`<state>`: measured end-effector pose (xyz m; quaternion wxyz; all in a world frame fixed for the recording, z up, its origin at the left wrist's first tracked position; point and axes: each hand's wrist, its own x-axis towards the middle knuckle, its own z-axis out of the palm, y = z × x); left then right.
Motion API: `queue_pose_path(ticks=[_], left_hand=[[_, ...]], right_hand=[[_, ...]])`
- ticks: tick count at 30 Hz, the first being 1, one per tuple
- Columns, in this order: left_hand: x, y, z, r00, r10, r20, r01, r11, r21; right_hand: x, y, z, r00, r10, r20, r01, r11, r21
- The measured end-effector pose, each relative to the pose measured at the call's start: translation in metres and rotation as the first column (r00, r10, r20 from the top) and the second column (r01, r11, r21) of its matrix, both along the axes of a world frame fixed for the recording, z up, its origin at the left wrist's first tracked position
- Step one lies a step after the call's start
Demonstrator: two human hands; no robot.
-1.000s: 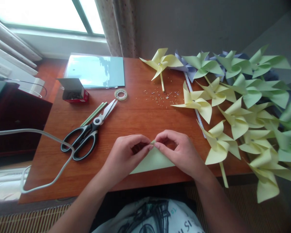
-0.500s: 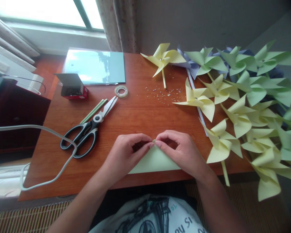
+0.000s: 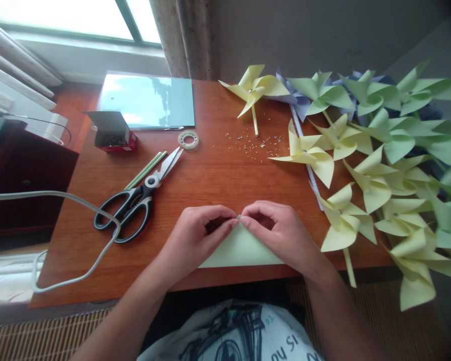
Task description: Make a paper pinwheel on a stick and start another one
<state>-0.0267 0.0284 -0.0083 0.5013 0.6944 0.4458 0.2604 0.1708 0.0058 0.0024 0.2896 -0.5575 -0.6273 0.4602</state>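
Observation:
A pale green sheet of paper (image 3: 244, 249) lies at the table's front edge, its far corner between my hands. My left hand (image 3: 206, 233) pinches that corner with thumb and forefinger. Close beside it, my right hand (image 3: 272, 228) pinches the same corner from the other side. The tip of the corner looks slightly curled or rolled where the fingertips meet. The sheet's side parts are hidden under both hands.
Black-handled scissors (image 3: 141, 198), thin green paper sticks (image 3: 146, 169), a tape roll (image 3: 188, 140) and an open red box (image 3: 115, 140) lie left. A white cable (image 3: 97, 255) crosses there. Paper pinwheels (image 3: 342, 215) crowd the right, beside a ruler (image 3: 313, 180). A shiny folder (image 3: 146, 103) lies behind.
Both hands keep their pinch on the paper's corner, with barely any finger movement. The whole view has shifted very slightly.

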Motion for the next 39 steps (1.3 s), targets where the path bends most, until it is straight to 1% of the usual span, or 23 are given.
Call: queue_pose_path(ticks=[9,17,24,28,31,37,39], left_hand=[[-0.0013,-0.0013,0.0007,1.000,0.003,0.012,-0.003,1.000,-0.015],[-0.0003,0.0000,-0.0022,1.000,-0.003,0.011,0.003,1.000,-0.008],[-0.0016,-0.0011,-0.0006,1.000,0.000,0.012,0.000,1.000,-0.012],[-0.0023,-0.0013,-0.0013,1.000,0.000,0.004,0.000,1.000,0.014],[-0.0014,-0.0016,-0.0020,1.000,-0.004,-0.015,0.005,0.999,0.040],[0.0012,-0.0026,-0.0046,0.995,-0.011,-0.095,0.024,0.990,0.135],[0.0002,-0.0020,-0.0050,0.989,-0.013,-0.144,0.038,0.985,0.167]], right_hand=[[0.0003,0.0001,0.0018,1.000,0.008,0.002,-0.008,1.000,-0.012],[0.0008,0.0000,0.0017,1.000,0.024,-0.011,-0.024,1.000,-0.012],[0.0012,0.0000,0.0014,1.000,0.013,0.007,-0.013,1.000,-0.003],[0.0009,0.0000,0.0008,1.000,0.023,0.003,-0.023,1.000,-0.015],[0.0011,0.0004,0.0009,0.999,0.033,0.012,-0.033,0.999,0.000],[0.0035,0.0043,0.0056,0.994,0.091,0.060,-0.095,0.993,0.068],[0.0033,0.0067,0.0055,0.992,0.104,0.077,-0.112,0.988,0.103]])
